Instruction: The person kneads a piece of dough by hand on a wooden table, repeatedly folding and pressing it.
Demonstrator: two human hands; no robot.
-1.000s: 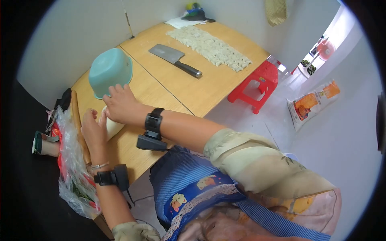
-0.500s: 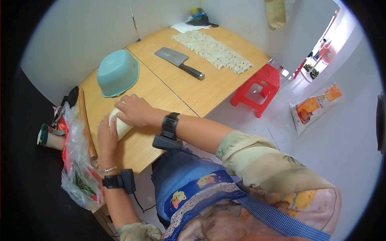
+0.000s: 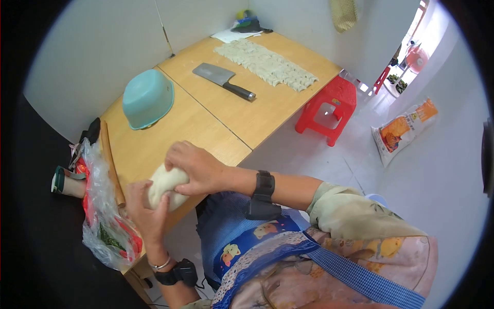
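A smooth, pale lump of dough (image 3: 169, 182) is held between my two hands near the front edge of the wooden table (image 3: 216, 135). My left hand (image 3: 149, 206) grips its lower left side, with the thumb pressed on the near face. On the upper right side, the fingers and thumb of my right hand (image 3: 193, 167) curl round the dough. An upturned light-blue basin (image 3: 148, 98) lies on the table beyond my hands. Left of the dough is a wooden rolling pin (image 3: 110, 165).
A cleaver (image 3: 224, 81) lies mid-table, with rows of small pale dough pieces (image 3: 267, 62) behind it. Plastic bags (image 3: 103, 206) and a cup (image 3: 69, 184) are at the left. A red stool (image 3: 329, 108) and a printed sack (image 3: 406, 129) stand at the right.
Both hands have moved toward the table's front edge with the dough. The dough now shows more between them, and my right hand has shifted to its right side.
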